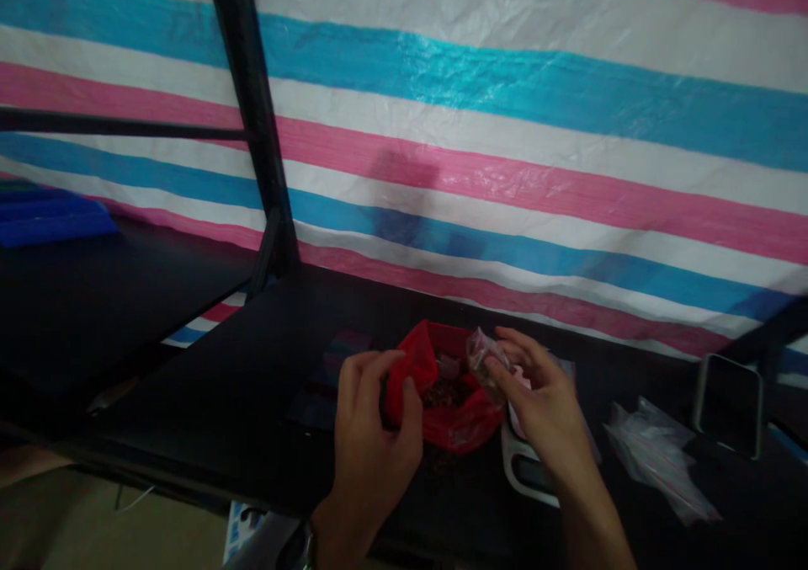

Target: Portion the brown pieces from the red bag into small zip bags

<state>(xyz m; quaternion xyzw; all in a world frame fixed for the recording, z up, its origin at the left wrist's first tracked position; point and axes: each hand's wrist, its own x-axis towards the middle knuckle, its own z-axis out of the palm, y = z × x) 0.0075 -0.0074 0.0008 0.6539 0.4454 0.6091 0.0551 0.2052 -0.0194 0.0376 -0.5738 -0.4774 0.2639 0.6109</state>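
Observation:
A red plastic bag (464, 427) lies with its mouth spread, and dark brown, loose bits (445, 391) show inside it. My left hand (372, 427) is at the bag's left side, its fingers and thumb closed around the rim. Above the right part of the bag, my right hand (543, 393) pinches a small clear zip bag (485, 358) between thumb and fingers. What the little bag contains is too blurred to name. Partly hidden under my right hand is a white digital scale (514, 465) with something pinkish on it.
Several clear zip bags (656, 452) lie right of the scale, beside a phone (729, 406). A dim, dark packet (347, 347) sits behind my left hand. Blue items (54, 216) rest on the left table. A black metal post (256, 124) stands before a striped plastic sheet (505, 157).

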